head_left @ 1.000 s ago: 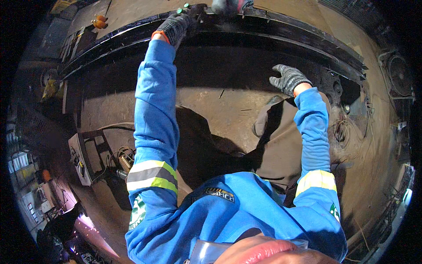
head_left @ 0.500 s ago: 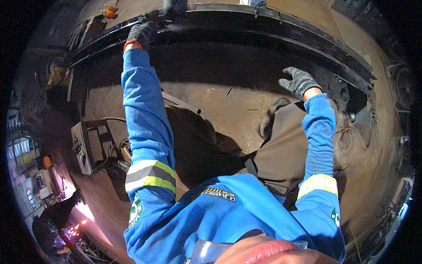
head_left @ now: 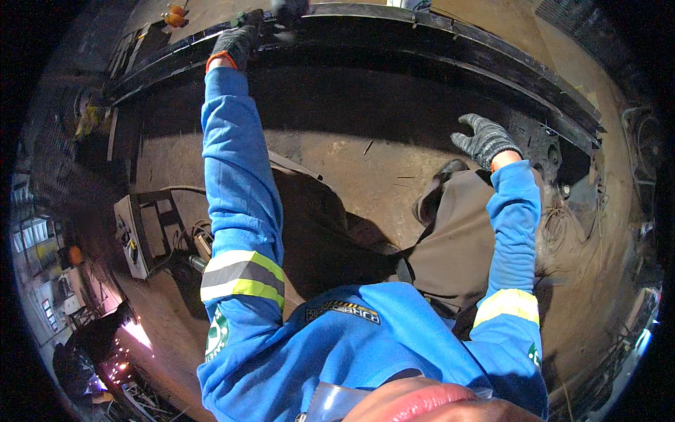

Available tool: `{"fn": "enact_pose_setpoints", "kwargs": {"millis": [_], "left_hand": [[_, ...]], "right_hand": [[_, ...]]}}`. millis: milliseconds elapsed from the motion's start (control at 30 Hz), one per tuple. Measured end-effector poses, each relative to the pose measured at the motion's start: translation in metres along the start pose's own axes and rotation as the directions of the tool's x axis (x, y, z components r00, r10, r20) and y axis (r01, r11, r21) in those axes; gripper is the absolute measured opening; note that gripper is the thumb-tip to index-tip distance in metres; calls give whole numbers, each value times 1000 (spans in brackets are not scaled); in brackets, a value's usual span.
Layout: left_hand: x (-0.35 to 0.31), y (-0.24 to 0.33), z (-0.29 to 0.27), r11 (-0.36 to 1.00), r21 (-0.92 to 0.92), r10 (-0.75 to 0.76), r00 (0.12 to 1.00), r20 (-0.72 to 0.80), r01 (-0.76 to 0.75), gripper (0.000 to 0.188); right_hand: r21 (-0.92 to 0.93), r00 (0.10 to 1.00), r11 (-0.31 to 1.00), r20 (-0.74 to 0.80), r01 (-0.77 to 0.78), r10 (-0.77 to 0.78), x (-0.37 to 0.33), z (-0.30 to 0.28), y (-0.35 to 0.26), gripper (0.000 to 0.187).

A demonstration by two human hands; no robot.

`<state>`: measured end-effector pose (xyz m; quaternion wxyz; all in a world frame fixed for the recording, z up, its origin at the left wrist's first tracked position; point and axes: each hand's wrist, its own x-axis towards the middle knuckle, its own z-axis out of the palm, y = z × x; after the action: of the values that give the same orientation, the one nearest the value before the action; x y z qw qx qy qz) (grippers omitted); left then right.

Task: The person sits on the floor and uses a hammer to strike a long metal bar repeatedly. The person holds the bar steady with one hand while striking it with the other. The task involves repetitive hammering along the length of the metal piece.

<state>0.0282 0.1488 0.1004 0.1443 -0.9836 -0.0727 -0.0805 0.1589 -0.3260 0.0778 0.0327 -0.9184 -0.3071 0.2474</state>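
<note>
My left hand (head_left: 238, 43), in a grey knit glove with an orange cuff, reaches far forward to a long dark metal beam (head_left: 422, 41). Its fingers look closed at the beam's upper edge, around something dark that I cannot make out. Just to the right of it, a blurred dark grey thing (head_left: 290, 11) is cut off by the picture's top edge. My right hand (head_left: 485, 141), gloved the same way, hovers over my right knee on the near side of the beam. Its thumb and fingers are apart, and it holds nothing.
An open box-like metal case (head_left: 133, 235) with cables stands on the floor at left. Bright sparks (head_left: 121, 364) fly at the lower left. Coiled cable (head_left: 559, 228) lies at right. An orange object (head_left: 175, 15) sits beyond the beam, and a white container (head_left: 409, 4) at the top.
My left hand has moved slightly up and to the right along the beam, and the blurred grey thing has shifted right. My right hand has drifted a little right and down, still open.
</note>
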Motion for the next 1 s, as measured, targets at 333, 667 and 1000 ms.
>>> {"fn": "enact_pose_setpoints", "kwargs": {"millis": [333, 667, 1000], "left_hand": [[6, 26, -36, 966, 247, 92, 995, -38, -80, 15], [-24, -10, -12, 940, 322, 126, 992, -21, -112, 19], [-55, -46, -11, 970, 81, -231, 973, 30, 228, 12]], "right_hand": [[-35, 1000, 999, -18, 0, 0, -2, 0, 0, 62], [22, 1000, 999, 0, -27, 27, 0, -1, -2, 56], [4, 999, 1000, 27, -31, 30, 0, -3, -5, 57]]}}
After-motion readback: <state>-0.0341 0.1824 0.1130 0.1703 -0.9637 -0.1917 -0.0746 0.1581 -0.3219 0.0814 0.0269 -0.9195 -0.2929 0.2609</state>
